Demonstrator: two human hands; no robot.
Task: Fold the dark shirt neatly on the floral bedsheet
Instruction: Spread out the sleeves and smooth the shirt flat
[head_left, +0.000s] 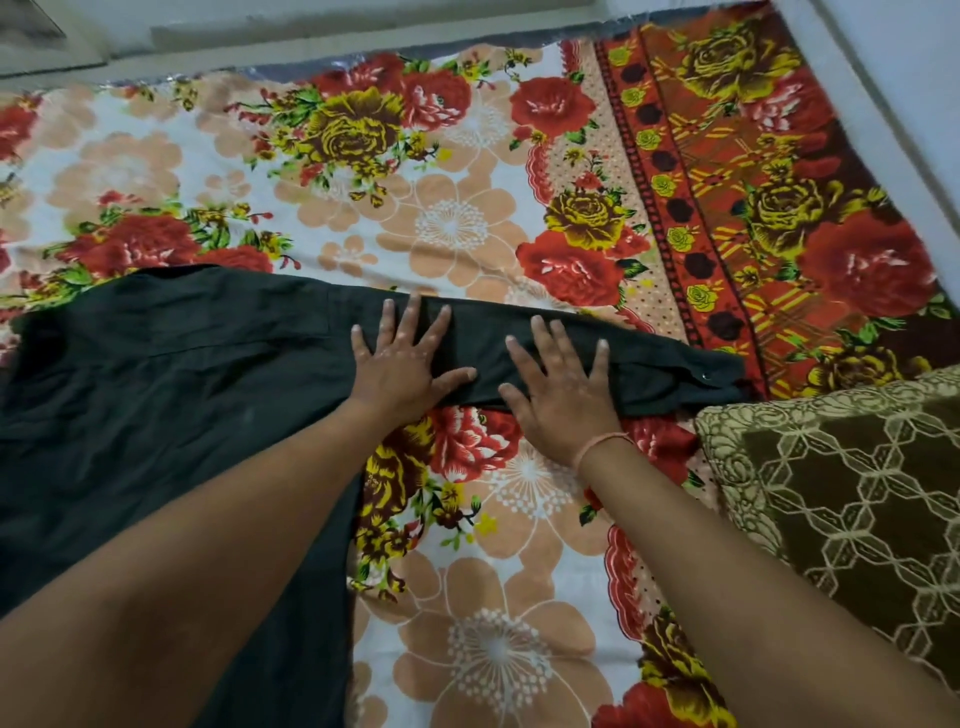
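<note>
Dark shirt (156, 389) is laid on the floral bedsheet (467, 234), with the body at 9 o'clock and one sleeve (649, 369) stretched toward 3 o'clock. Left hand (400, 358) is laid flat on the sleeve, fingers spread, nothing gripped. Right hand (558, 384) is pressed flat just beside it, toward the cuff (717, 374), likewise released. Whether the cuff touches the patterned cushion (857, 493) at 4 o'clock cannot be told.

Step judged: sleeve smoothing, sleeve not yet folded in.

Risks noted:
- Creases may be pushed toward the cuff and trapped if the palms are slid unevenly.
- The bedsheet may be dragged and bunched beneath.
- The cuff may be snagged against the cushion.
</note>
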